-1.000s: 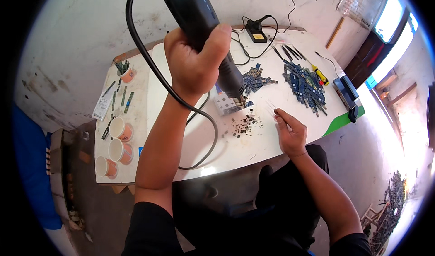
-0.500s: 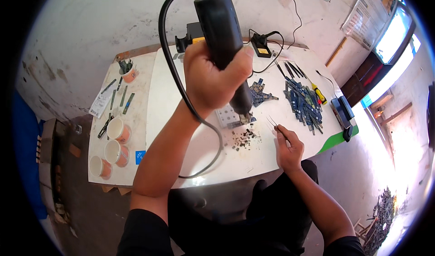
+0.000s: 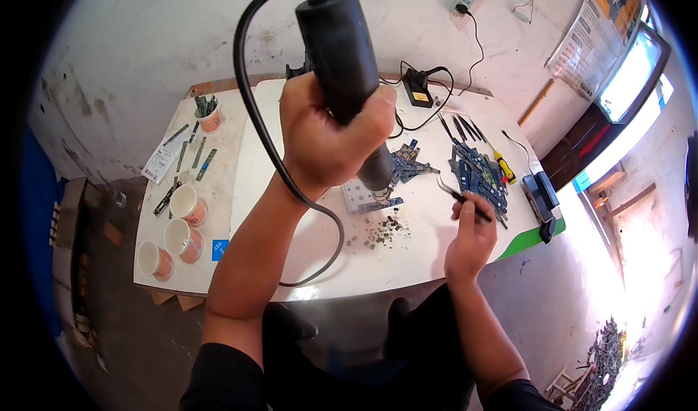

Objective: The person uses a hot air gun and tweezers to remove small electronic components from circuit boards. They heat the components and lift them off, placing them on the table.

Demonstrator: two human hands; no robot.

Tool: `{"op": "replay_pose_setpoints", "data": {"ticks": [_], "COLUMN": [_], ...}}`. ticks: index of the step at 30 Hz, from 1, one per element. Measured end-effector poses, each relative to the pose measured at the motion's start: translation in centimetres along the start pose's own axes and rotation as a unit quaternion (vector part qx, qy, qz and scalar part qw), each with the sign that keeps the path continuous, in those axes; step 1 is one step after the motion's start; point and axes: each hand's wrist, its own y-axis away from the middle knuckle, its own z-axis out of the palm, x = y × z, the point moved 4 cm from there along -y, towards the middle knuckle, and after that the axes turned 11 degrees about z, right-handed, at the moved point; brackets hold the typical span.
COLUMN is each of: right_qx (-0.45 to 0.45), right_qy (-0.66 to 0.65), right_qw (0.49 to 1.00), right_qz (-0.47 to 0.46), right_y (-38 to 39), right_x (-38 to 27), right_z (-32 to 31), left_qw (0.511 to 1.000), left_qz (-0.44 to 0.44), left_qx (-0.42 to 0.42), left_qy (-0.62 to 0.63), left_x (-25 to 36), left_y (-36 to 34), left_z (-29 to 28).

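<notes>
A: What do we have furthest left on the tabletop (image 3: pixel 407 273)?

B: Three paper cups (image 3: pixel 192 249) near the front edge, their white insides showing to us. Behind them we see a fuller cup (image 3: pixel 211 125), packed with dark strips (image 3: pixel 206 106).

A: And then the left hand (image 3: pixel 320 134)?

B: We find it wrapped firmly around a black hot-air gun (image 3: pixel 338 51) — cable end up, long axis slanting down to the right. Its nozzle (image 3: pixel 381 196) points down at a circuit strip (image 3: pixel 393 203) by the perforated block (image 3: pixel 355 196); we can't tell whether they touch. Small dark chips (image 3: pixel 385 233) lie just in front.

A: Further right?

B: Well apart from the left, our right hand (image 3: pixel 471 242) pinches dark tweezers (image 3: pixel 469 202) between thumb and fingers. They slant up and left, tips near the smaller heap (image 3: pixel 411 164) of strips — we can't tell how wide they part. The larger heap (image 3: pixel 476 171) lies behind that hand.
</notes>
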Motion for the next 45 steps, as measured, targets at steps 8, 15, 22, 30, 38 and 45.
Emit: {"op": "replay_pose_setpoints", "data": {"ticks": [8, 15, 22, 30, 38, 45], "right_qx": [-0.121, -0.209, -0.254, -0.257, -0.247, -0.236], "right_qy": [-0.046, 0.046, 0.137, 0.134, 0.123, 0.110], "right_qw": [0.992, 0.976, 0.953, 0.953, 0.945, 0.953], "right_qz": [-0.011, -0.034, -0.096, -0.089, -0.175, -0.152], "right_y": [-4.1, -2.4, -1.6, -1.6, -1.5, -1.3], "right_x": [-4.8, -2.9, -2.8, -2.2, -2.5, -2.9], "right_z": [6.6, 5.9, 5.6, 5.2, 5.4, 5.3], "left_qw": [0.997, 0.989, 0.979, 0.983, 0.972, 0.984], "left_qz": [-0.025, -0.035, -0.066, -0.032, -0.046, -0.005], "left_qx": [-0.041, -0.070, -0.103, -0.090, -0.110, -0.080], "left_qy": [-0.060, -0.124, -0.160, -0.156, -0.203, -0.159], "left_x": [-1.0, -2.1, -2.5, -3.4, -2.5, -2.0], "left_y": [0.4, -0.5, -0.2, -0.3, 0.0, 1.0], "left_z": [-0.3, -0.5, 0.0, 0.3, 0.5, 1.5]}}
